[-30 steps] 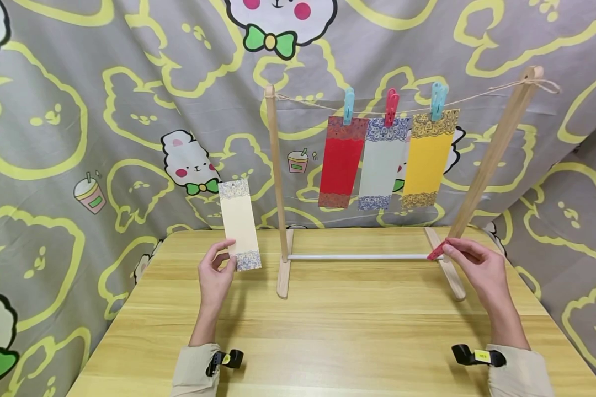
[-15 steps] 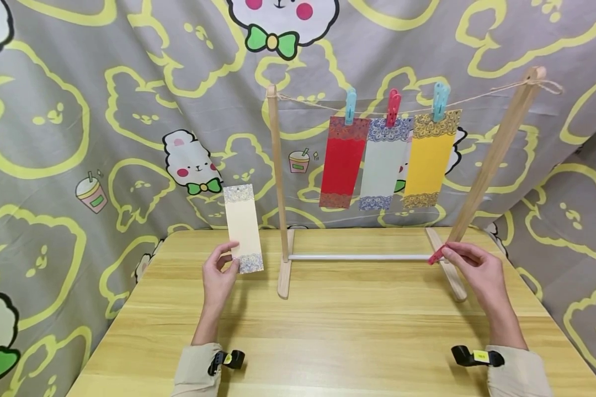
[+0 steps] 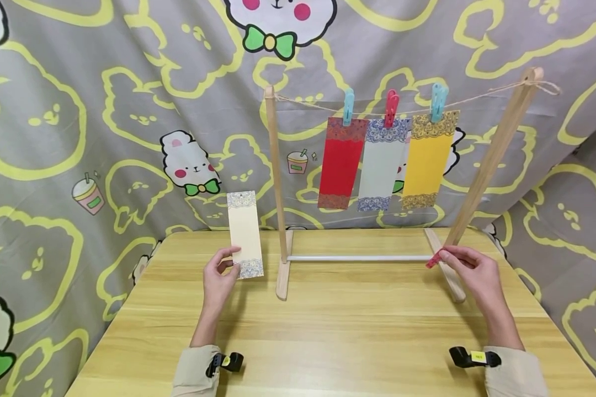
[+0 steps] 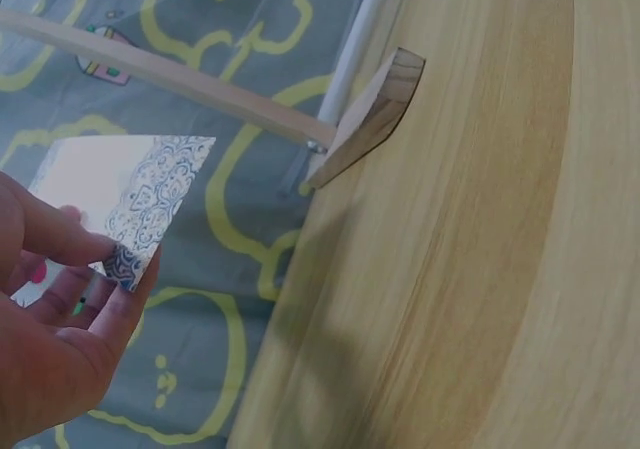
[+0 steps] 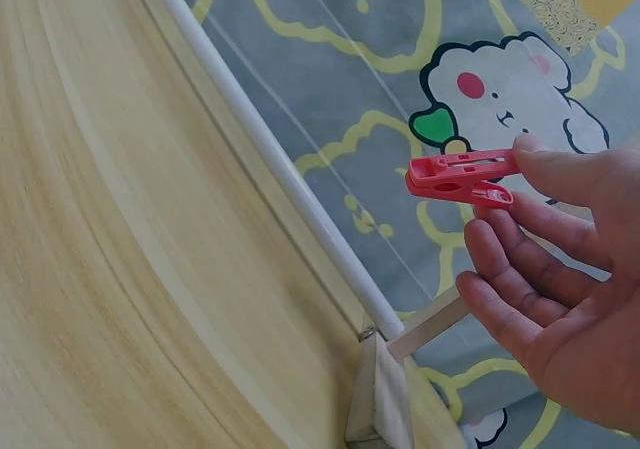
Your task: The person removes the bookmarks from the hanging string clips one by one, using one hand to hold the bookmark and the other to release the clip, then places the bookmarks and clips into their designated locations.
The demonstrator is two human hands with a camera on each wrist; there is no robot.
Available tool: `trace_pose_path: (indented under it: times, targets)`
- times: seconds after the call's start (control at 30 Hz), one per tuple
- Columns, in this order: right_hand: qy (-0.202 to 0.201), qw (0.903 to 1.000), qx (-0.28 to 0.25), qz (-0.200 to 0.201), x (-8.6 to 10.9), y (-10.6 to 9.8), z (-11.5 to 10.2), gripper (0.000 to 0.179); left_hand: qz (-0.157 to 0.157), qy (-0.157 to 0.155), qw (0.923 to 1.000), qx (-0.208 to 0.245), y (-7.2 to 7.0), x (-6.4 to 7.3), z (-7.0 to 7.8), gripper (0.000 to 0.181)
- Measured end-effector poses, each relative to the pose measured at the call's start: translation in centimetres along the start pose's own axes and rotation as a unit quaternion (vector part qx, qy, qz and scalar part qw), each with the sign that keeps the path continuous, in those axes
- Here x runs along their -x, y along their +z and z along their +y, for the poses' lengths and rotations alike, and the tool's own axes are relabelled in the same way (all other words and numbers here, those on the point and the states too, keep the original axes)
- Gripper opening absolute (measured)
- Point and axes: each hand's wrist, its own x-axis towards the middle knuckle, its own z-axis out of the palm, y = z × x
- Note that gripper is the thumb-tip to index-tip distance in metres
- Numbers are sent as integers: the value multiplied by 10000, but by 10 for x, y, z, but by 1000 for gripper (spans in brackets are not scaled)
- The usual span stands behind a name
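Note:
In the head view my left hand (image 3: 221,281) pinches a cream paper bookmark (image 3: 245,226) by its lower left edge, holding it upright left of the rack. Blue lace patterns band both its ends, and the left wrist view shows thumb and fingers on its patterned corner (image 4: 150,199). My right hand (image 3: 477,275) grips a red clothespin (image 5: 460,176) between thumb and fingertips, near the rack's right foot. From a string hang a red bookmark (image 3: 342,165), a pale blue-white bookmark (image 3: 381,165) and a yellow bookmark (image 3: 429,165), each clipped by a clothespin.
The wooden rack has a left post (image 3: 276,176), a right post (image 3: 494,154) and a white crossbar (image 3: 357,258) low between them. Twine (image 3: 477,98) sags between the post tops. A patterned curtain (image 3: 129,110) backs the wooden table (image 3: 347,342).
My left hand has moved slightly right and lowered the cream bookmark. The right hand with the red clothespin has shifted a little left and down. The hanging bookmarks stay put.

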Motion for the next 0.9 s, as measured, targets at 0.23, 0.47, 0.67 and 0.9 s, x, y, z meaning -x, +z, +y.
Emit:
trace_pose_path:
  times: [0.23,0.47,0.67,0.9]
  targets:
    - [95,9997,214,-58,0,0,3,46,-72,-183,9998,-20,-2,0,-3,43]
    - [99,9994,298,-154,1,2,7,48,-129,-231,9996,-90,-2,0,-3,42]
    - [74,9992,290,-259,1,3,11,49,-206,-297,9993,-102,-4,0,-6,41]
    - [59,9992,250,-310,-1,7,17,47,-240,-369,9990,-65,-4,0,-8,42]
